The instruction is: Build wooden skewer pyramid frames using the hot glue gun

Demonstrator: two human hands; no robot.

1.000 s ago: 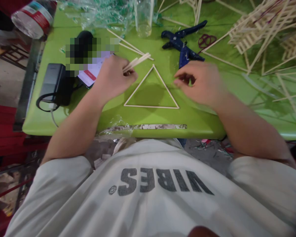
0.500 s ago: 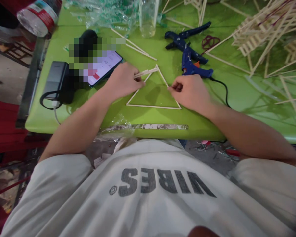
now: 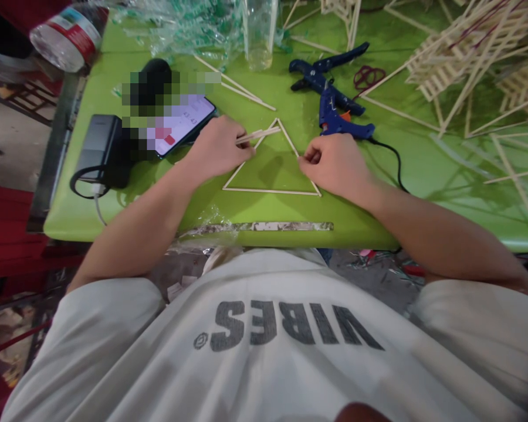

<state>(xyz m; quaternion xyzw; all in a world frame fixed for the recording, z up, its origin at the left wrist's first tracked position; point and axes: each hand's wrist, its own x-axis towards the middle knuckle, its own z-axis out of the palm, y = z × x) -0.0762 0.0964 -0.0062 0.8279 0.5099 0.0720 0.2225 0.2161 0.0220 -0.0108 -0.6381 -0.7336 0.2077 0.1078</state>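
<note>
A triangle of thin wooden sticks [image 3: 268, 190] lies flat on the green table [image 3: 361, 217] in front of me. My left hand [image 3: 215, 149] rests at the triangle's left side and grips a small bundle of sticks [image 3: 261, 134] that points toward its top corner. My right hand [image 3: 334, 164] sits on the triangle's right side, fingers curled and pinching that stick. A blue glue gun [image 3: 338, 117] lies just beyond my right hand, its black cord trailing right.
A phone [image 3: 182, 120] and a black power bank [image 3: 99, 149] lie at the left. A second blue glue gun [image 3: 321, 67], a clear bottle [image 3: 259, 35], crumpled plastic wrap [image 3: 189, 26] and loose sticks sit further back. Stick frames [image 3: 470, 53] pile up at the right.
My right hand came down from above the table onto the triangle's right side. My left hand lowered the stick bundle to the top corner. The view shifted slightly.
</note>
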